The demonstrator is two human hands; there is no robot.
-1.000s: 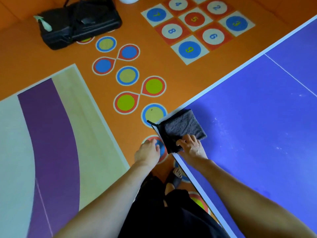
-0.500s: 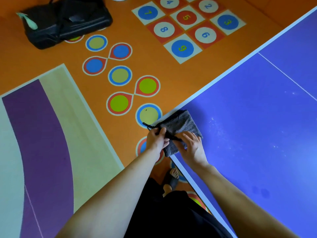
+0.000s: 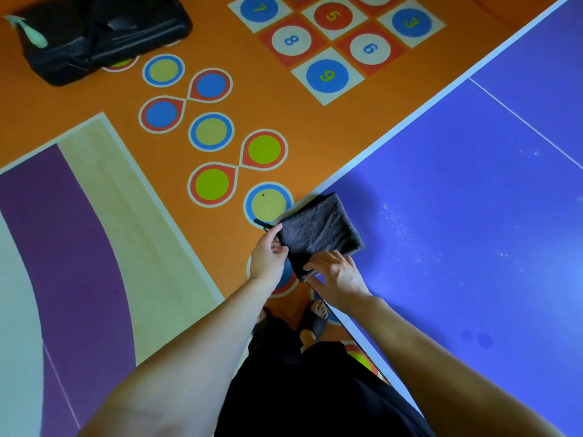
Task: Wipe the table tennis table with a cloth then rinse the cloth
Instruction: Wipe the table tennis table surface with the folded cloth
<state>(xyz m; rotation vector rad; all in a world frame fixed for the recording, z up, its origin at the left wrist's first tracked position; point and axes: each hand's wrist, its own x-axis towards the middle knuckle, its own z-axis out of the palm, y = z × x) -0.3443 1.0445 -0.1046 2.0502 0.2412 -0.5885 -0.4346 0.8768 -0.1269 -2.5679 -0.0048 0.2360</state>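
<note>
Gripping the folded grey cloth (image 3: pixel 318 230) at the bench (image 3: pixel 473 234) corner, both hands — left (image 3: pixel 268 255), right (image 3: pixel 336 272) — look barely started: white specks beside the cloth remain, rinsing undone.

one grey cloth (image 3: pixel 320 230), two hands (image 3: pixel 268 255), one blue table (image 3: pixel 473 231), one black bag (image 3: pixel 104 33)

dark grey cloth (image 3: pixel 321 230) on a blue-violet table (image 3: pixel 473 247) edged and lined in white. orange floor (image 3: pixel 79 99) with blue, red, green and tan circles, numbered squares, a purple-and-cream band. black bag (image 3: pixel 104 29).
</note>
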